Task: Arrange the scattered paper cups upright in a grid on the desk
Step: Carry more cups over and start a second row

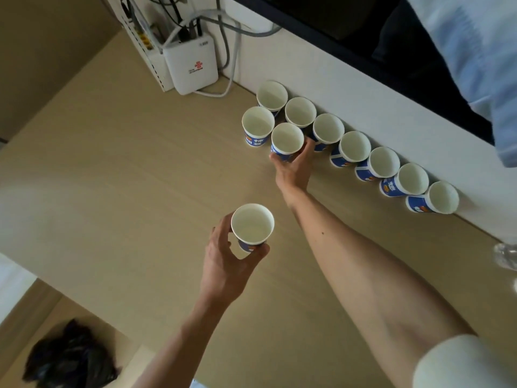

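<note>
R hand (292,166) grips the 2nd-row cup (287,138) low on its side. The cup is upright on the table (140,177), just beside the corner cup (258,121) and in front of the back row (354,147), 7 cups along the wall (363,102). L hand (226,261) holds the spare cup (252,224) upright, nearer me and well apart from the grid; can't tell if it touches the table.

To do it well, I'd seat the base flat, line it up w/ the back cup behind it and match the neighbour's gap. Keep the grip light since paper dents, then let go straight back w/o nudging neighbours. Spare cup prob. takes the next slot right.

Writing: cups are blue w/ white characters and an orange mark, too blurred to read. The white box (190,67) has a red knot logo; txt under it too small.
</note>
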### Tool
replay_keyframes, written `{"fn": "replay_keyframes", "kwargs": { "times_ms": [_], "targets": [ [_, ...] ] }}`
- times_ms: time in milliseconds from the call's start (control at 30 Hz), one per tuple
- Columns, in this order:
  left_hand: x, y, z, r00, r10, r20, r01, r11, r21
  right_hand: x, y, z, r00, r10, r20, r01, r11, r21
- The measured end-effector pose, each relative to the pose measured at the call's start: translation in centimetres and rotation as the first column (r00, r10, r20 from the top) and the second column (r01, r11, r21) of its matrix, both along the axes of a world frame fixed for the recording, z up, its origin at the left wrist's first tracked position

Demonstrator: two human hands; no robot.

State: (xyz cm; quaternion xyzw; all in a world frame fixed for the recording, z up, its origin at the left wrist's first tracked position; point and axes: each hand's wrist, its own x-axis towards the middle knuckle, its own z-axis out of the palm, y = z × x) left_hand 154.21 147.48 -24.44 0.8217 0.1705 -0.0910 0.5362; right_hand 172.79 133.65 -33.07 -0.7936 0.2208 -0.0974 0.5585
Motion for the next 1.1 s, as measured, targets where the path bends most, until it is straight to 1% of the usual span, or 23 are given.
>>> {"fn": "replay_keyframes", "kwargs": {
  "times_ms": [67, 167, 233, 300, 333, 367, 433, 500, 533, 567, 633, 767, 900, 1000, 1100],
  "targets": [
    [0.3, 0.0, 0.1, 1.000, -0.004, 0.009, 0.004, 1.000, -0.001, -0.1, -0.1, 0.1, 1.000, -0.003, -0.019, 0.004, 0.999, 0.039],
    [0.9, 0.0, 0.4, 1.000, -0.004, 0.026, 0.005, 1.000, -0.018, -1.6, -0.6, 0.2, 0.997, -0.018, -0.070, 0.028, 0.989, 0.143],
    [1.3, -0.1, 0.8, 0.999, 0.006, 0.051, -0.004, 0.999, -0.041, -4.0, -1.3, 0.6, 0.991, -0.053, -0.127, 0.078, 0.977, 0.199],
    [1.7, -0.4, 1.1, 0.996, 0.024, 0.084, -0.019, 0.998, -0.057, -6.6, -2.2, 1.9, 0.976, -0.057, -0.209, 0.118, 0.949, 0.293],
    [1.9, -0.6, 1.2, 0.994, 0.034, 0.100, -0.028, 0.998, -0.059, -7.7, -2.7, 2.9, 0.970, -0.020, -0.241, 0.104, 0.934, 0.342],
    [2.2, -0.8, 1.1, 0.993, 0.039, 0.115, -0.033, 0.998, -0.057, -8.8, -3.3, 3.8, 0.967, 0.056, -0.247, 0.050, 0.913, 0.405],
    [2.6, -1.4, 0.9, 0.988, 0.026, 0.150, -0.022, 0.999, -0.034, -11.0, -4.5, 5.4, 0.946, 0.267, -0.184, -0.126, 0.826, 0.550],
    [2.9, -2.2, 0.6, 0.980, -0.035, 0.195, 0.034, 0.999, 0.007, -12.7, -5.5, 6.7, 0.884, 0.457, -0.100, -0.303, 0.721, 0.623],
    [3.0, -2.6, 0.5, 0.975, -0.079, 0.210, 0.074, 0.997, 0.029, -13.3, -5.7, 7.2, 0.850, 0.520, -0.081, -0.362, 0.690, 0.627],
    [3.1, -3.1, 0.4, 0.967, -0.121, 0.224, 0.113, 0.992, 0.050, -13.6, -5.8, 7.5, 0.831, 0.550, -0.080, -0.390, 0.680, 0.621],
    [3.3, -4.1, 0.3, 0.951, -0.182, 0.250, 0.168, 0.983, 0.075, -13.8, -5.8, 8.4, 0.845, 0.526, -0.101, -0.376, 0.717, 0.586],
    [3.5, -5.1, 0.1, 0.921, -0.265, 0.286, 0.233, 0.962, 0.140, -13.5, -6.3, 8.5, 0.909, 0.404, -0.100, -0.314, 0.824, 0.472],
    [3.1, -4.7, -0.5, 0.952, -0.240, 0.192, 0.218, 0.968, 0.129, -11.5, -7.1, 6.4, 0.975, 0.158, -0.158, -0.101, 0.943, 0.317],
    [2.5, -4.2, -0.9, 0.962, -0.223, 0.160, 0.206, 0.972, 0.113, -9.7, -7.3, 4.9, 0.985, 0.012, -0.175, 0.031, 0.970, 0.241],
    [1.7, -3.9, -1.3, 0.964, -0.228, 0.135, 0.214, 0.971, 0.109, -8.2, -7.2, 3.5, 0.992, -0.018, -0.128, 0.040, 0.985, 0.170]
  ]
}}
